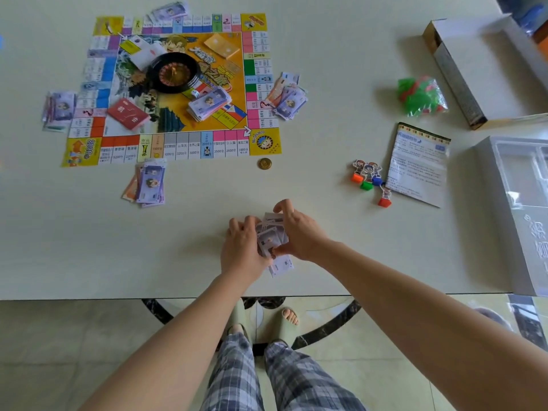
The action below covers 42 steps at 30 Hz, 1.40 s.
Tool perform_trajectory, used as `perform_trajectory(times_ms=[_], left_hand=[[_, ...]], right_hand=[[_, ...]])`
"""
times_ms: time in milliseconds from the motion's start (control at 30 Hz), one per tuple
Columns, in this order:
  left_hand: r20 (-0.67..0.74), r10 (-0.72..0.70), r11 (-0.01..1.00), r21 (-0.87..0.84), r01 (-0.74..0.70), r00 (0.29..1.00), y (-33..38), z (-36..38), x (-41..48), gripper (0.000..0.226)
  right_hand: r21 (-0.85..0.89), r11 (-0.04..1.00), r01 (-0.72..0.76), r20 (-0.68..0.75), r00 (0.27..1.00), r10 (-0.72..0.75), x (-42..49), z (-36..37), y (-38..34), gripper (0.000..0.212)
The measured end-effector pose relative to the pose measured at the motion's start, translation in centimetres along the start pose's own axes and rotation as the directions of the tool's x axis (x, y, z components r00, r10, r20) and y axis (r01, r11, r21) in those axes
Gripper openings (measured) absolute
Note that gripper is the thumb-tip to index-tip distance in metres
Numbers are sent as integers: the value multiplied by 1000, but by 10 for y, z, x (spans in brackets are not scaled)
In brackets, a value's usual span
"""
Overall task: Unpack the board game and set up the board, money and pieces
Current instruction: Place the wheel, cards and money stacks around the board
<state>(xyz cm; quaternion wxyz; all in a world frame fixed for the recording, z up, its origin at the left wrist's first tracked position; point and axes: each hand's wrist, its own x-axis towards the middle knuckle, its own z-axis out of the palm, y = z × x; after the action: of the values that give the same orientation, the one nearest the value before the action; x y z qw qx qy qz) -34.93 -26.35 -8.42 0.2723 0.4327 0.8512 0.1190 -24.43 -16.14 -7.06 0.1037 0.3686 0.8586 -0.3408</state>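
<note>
Left hand (241, 246): curled round a stack of pale purple paper banknotes (271, 240), near the cream worktop's (89, 247) front edge.
Right hand (298, 232): pinching the same stack.
Board: colourful square paper game board (184, 145) flat, far left.
Pieces: cardboard character pawns on coloured feet (367, 173), off right.

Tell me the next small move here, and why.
Probably square up the banknotes: the left hand and right hand both hold them over the table near its front edge, fanned unevenly, one note sticking out below. Money piles already lie at all four sides of the board, so this looks like the remainder to tidy.
</note>
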Motion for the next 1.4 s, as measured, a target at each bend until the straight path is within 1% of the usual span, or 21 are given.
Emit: perform_trajectory(times_ms=[133, 167, 233, 267, 333, 367, 433, 467, 533, 600, 633, 700, 767, 867, 1000, 1133, 1200, 1267, 1300, 1400], left_hand=[[1, -2, 1000, -28, 2, 1000, 1, -1, 2, 65], [-10, 3, 998, -63, -4, 1000, 0, -2, 2, 63], [-35, -1, 982, -187, -6, 999, -2, -3, 4, 59], [-23, -16, 970, -244, 10, 1000, -1, -5, 5, 57], [37, -33, 954, -296, 43, 999, -1, -8, 7, 52], [69, -38, 948, -313, 58, 997, -2, -8, 9, 43], [138, -52, 917, -385, 102, 989, -2, -11, 11, 24], [182, -60, 881, -452, 138, 981, -2, -12, 12, 18], [283, -77, 767, -595, 238, 956, 1, -15, 12, 17], [375, -55, 674, -670, 311, 925, 6, -19, 12, 19], [421, -25, 643, -688, 337, 907, 9, -21, 11, 20], [499, 54, 607, -704, 369, 865, 13, -25, 8, 20], [541, 96, 595, -704, 388, 836, 15, -28, 6, 21], [547, 100, 605, -697, 386, 831, 15, -30, 5, 21], [531, 98, 581, -717, 385, 841, 17, -32, 2, 22], [513, 98, 465, -781, 417, 853, 17, -38, -2, 23], [483, 74, 443, -800, 405, 873, 16, -41, -4, 20], [439, 41, 423, -822, 382, 898, 15, -44, -5, 14], [420, 23, 414, -830, 374, 907, 15, -45, -5, 11], [384, -37, 427, -829, 362, 923, 12, -49, -6, 9]], right_hand=[[45, 999, -31, 11, 999, 30, 6, 0, 4, 67], [79, 996, -42, 8, 999, 42, 7, 1, 6, 62], [186, 980, -76, -8, 997, 79, 10, 2, 10, 49], [240, 967, -89, -8, 996, 94, 10, 0, 13, 43], [324, 940, -107, 19, 994, 107, 11, -4, 17, 36], [369, 921, -123, 41, 992, 117, 11, -6, 19, 34], [495, 851, -172, 95, 985, 144, 11, -10, 21, 30], [564, 803, -190, 123, 982, 146, 10, -11, 21, 29], [676, 711, -195, 156, 980, 121, 8, -14, 21, 25], [755, 630, -181, 167, 983, 82, 6, -17, 20, 23], [781, 599, -178, 175, 983, 63, 6, -18, 19, 23], [800, 573, -177, 189, 981, 39, 5, -20, 19, 22], [812, 555, -183, 197, 980, 36, 5, -22, 19, 21], [843, 508, -177, 168, 984, 65, 4, -24, 19, 15], [821, 552, -147, 94, 988, 123, 4, -24, 17, 16], [821, 556, -133, 90, 990, 105, 4, -26, 14, 10], [837, 533, -128, 82, 991, 109, 4, -26, 11, 10], [864, 486, -128, 60, 986, 153, 5, -26, 7, 18], [871, 476, -125, 42, 983, 180, 6, -26, 6, 17], [848, 517, -119, 20, 981, 194, 8, -28, 1, 13]])
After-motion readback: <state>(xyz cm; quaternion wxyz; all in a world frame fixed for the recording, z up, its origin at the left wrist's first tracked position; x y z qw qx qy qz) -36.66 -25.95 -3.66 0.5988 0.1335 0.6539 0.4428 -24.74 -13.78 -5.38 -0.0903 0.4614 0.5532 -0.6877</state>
